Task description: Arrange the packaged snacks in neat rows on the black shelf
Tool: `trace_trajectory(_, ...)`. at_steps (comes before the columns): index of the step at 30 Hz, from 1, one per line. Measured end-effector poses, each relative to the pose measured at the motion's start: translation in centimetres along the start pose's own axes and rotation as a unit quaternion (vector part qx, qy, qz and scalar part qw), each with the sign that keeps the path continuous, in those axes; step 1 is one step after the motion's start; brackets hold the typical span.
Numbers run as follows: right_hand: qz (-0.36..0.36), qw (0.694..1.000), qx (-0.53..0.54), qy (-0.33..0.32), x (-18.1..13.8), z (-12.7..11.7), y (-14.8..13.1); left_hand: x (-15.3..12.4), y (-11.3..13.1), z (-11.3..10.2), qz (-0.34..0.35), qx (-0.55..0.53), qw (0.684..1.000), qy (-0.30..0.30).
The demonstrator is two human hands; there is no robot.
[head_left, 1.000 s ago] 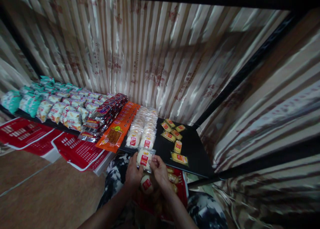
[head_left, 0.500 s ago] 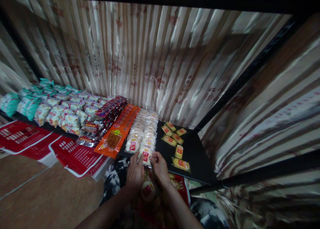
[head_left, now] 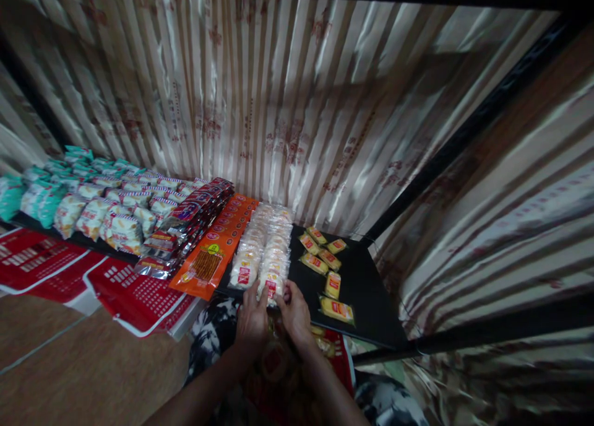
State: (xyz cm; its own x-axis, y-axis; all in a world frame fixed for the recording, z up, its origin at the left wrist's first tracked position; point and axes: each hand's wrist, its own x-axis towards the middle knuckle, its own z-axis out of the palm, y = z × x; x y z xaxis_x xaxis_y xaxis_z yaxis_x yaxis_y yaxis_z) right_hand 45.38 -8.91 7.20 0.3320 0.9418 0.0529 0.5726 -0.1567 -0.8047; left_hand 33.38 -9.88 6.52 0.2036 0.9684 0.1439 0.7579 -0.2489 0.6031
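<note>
Two rows of clear-wrapped, round white rice crackers [head_left: 275, 246] stand side by side on a black shelf [head_left: 366, 296]. At the front of the right-hand row is a rice cracker packet [head_left: 270, 286] with a red label. My left hand [head_left: 253, 317] grips its left edge, with fingers on its front and side. My right hand [head_left: 294, 311] holds the right edge between thumb and fingers. Below my forearms, a red basket [head_left: 344, 358] on my lap contains more wrapped snacks, mostly in shadow.
Several small yellow packets [head_left: 336, 309] lie scattered on the shelf's right. Left of the crackers are a flat orange packet [head_left: 208, 259], dark red packets [head_left: 185, 228], white bags [head_left: 121, 228] and teal bags [head_left: 39, 197]. Red baskets [head_left: 139, 290] stand below. A black post [head_left: 445, 141] slants at right.
The front rice cracker packet has moved slightly back, closer against its row, with both hands on it. The view has shifted a little; the other goods stay in place.
</note>
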Motion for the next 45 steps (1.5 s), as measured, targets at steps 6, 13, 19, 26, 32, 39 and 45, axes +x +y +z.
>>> trace_trajectory(6,-0.013,1.0,-0.018,0.017,0.7,0.4,0.0,0.9,0.6,-0.6,-0.015,-0.006,1.0,-0.02)
trace_trajectory(13,-0.055,0.995,-0.029,0.074,1.4,1.0,0.6,2.0,0.0,0.0,0.024,0.004,0.999,0.028)
trace_trajectory(19,-0.06,0.994,-0.054,0.078,1.6,1.3,0.9,2.6,-0.5,1.0,0.05,0.035,0.996,0.059)
trace_trajectory(26,-0.061,0.995,-0.04,0.063,2.3,1.0,1.2,3.3,-1.3,1.9,0.104,0.055,0.986,0.116)
trace_trajectory(32,-0.035,0.997,-0.008,0.073,2.1,1.0,1.1,2.9,-1.4,2.2,0.121,0.057,0.98,0.148)
trace_trajectory(39,-0.028,0.996,-0.027,0.082,2.4,1.2,0.7,3.3,-2.0,2.7,0.149,0.073,0.977,0.137)
trace_trajectory(45,-0.038,0.993,0.027,0.11,1.1,0.5,1.2,2.1,-1.6,1.6,0.145,0.037,0.982,0.115)
